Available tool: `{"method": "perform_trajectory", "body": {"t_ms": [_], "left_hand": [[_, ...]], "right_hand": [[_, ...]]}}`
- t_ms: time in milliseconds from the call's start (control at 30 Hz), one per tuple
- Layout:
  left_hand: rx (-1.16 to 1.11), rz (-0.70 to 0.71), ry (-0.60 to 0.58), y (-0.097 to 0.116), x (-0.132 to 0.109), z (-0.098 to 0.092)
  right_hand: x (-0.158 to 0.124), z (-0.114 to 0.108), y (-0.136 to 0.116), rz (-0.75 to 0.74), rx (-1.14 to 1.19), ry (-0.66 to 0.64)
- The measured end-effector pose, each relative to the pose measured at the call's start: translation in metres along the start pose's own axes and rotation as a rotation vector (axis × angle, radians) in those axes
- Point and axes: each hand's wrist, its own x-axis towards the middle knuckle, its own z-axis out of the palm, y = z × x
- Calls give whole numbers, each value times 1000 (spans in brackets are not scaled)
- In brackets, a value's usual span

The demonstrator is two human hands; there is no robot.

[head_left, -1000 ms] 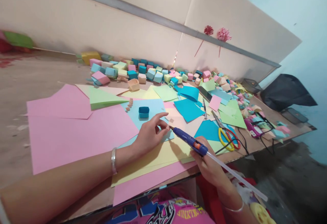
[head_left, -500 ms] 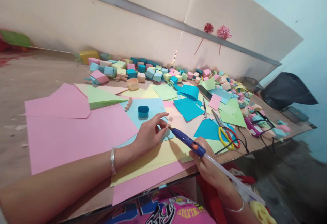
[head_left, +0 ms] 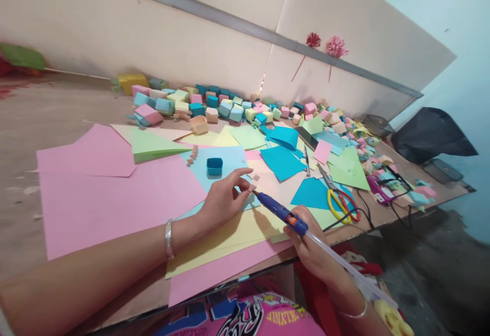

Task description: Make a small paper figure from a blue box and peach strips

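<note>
My right hand (head_left: 317,252) grips a blue glue gun (head_left: 281,212) with a clear glue stick (head_left: 344,267) trailing out of its back. The gun's nozzle points left and touches a tiny peach paper piece (head_left: 251,188). My left hand (head_left: 224,198) pinches that piece between thumb and fingertips, just above a light blue sheet (head_left: 225,165). A small blue paper box (head_left: 214,166) stands on that sheet, a little beyond my left hand. Both wrists wear silver bangles.
Large pink sheets (head_left: 115,198), yellow, green and teal sheets cover the wooden table (head_left: 49,111). Several small paper boxes (head_left: 214,106) line the back by the wall. Yellow and red scissors (head_left: 340,206), a pink device with black cables (head_left: 378,193) and a black bag (head_left: 429,137) lie to the right.
The glue gun's nozzle has edged closer to the piece in my left fingers, and my right hand has shifted slightly. The view has drifted a little.
</note>
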Motion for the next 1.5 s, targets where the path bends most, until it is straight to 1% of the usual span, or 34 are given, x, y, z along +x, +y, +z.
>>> {"method": "perform_trajectory", "body": {"t_ms": [100, 267, 433, 567, 667, 900, 1000, 1067, 1133, 1167, 1200, 1233, 1267, 1333, 1367, 1433, 1500], "left_hand": [[6, 0, 0, 0, 0, 0], [28, -2, -30, 1, 0, -1], [37, 1, -24, 2, 0, -1], [32, -4, -40, 2, 0, -1], [49, -9, -50, 2, 0, -1], [26, -25, -39, 3, 0, -1], [31, -27, -29, 3, 1, -2], [15, -27, -20, 4, 1, -4], [6, -34, -9, 5, 2, -6], [12, -43, -11, 5, 2, -6], [21, -54, 14, 5, 2, -7], [28, -68, 14, 4, 3, -7], [24, -77, 31, 2, 4, -6], [0, -94, 52, 0, 6, -5], [-15, -95, 61, 1, 8, -5], [-25, -73, 79, 5, 12, -9], [-10, -34, 117, 15, 18, -20]], "right_hand": [[1, 0, -1, 0, -3, 17], [3, 1, -3, -5, 12, -3], [2, 0, -2, 3, 9, 11], [2, 1, -2, 3, 8, 0], [2, 1, -2, 2, -4, 15], [0, 0, 0, 2, -16, 8], [-2, -1, -1, -16, -41, 19], [-2, -7, 2, -28, -83, 65], [1, -20, 13, -41, -164, 187], [4, -31, 22, -45, -225, 265], [8, -44, 33, -48, -301, 338], [12, -59, 46, -39, -393, 381], [16, -76, 61, -3, -507, 378], [23, -112, 92, 140, -792, 302], [27, -129, 107, 186, -844, 286], [33, -156, 132, 232, -895, 279], [40, -173, 147, 233, -921, 248]]}}
